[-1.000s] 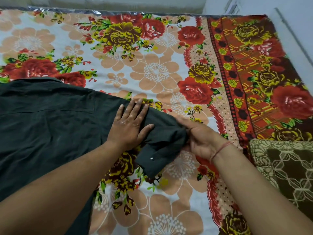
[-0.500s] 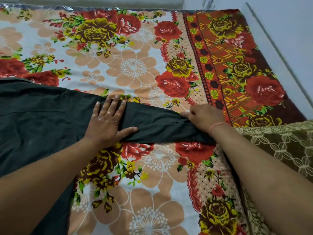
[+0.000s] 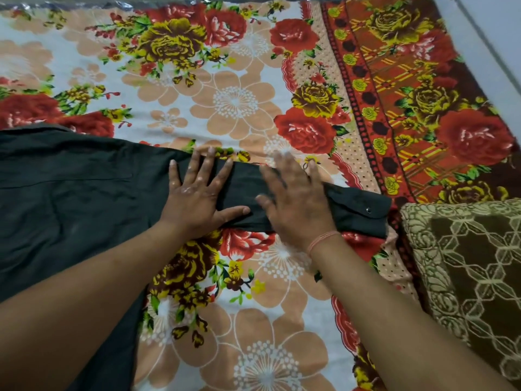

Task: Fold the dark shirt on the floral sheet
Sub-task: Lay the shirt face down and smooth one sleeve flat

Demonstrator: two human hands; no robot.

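The dark shirt (image 3: 70, 198) lies flat on the floral sheet (image 3: 234, 103), its body filling the left side. One sleeve stretches straight out to the right, ending in a buttoned cuff (image 3: 361, 211). My left hand (image 3: 197, 196) presses flat with spread fingers on the sleeve near the shoulder. Just to its right, my right hand (image 3: 293, 201) lies palm down on the middle of the sleeve, blurred by motion. Neither hand grips the cloth.
A brown and cream patterned blanket (image 3: 465, 277) lies at the right, touching the cuff end. The sheet's red border (image 3: 394, 94) runs along the right side. A pale floor or wall strip (image 3: 496, 38) shows at the far right corner.
The bunched sleeve has been pulled out straight to the right. My right hand let go of the cuff end and slid back left onto the sleeve's middle, flat. My left hand stayed pressed down.
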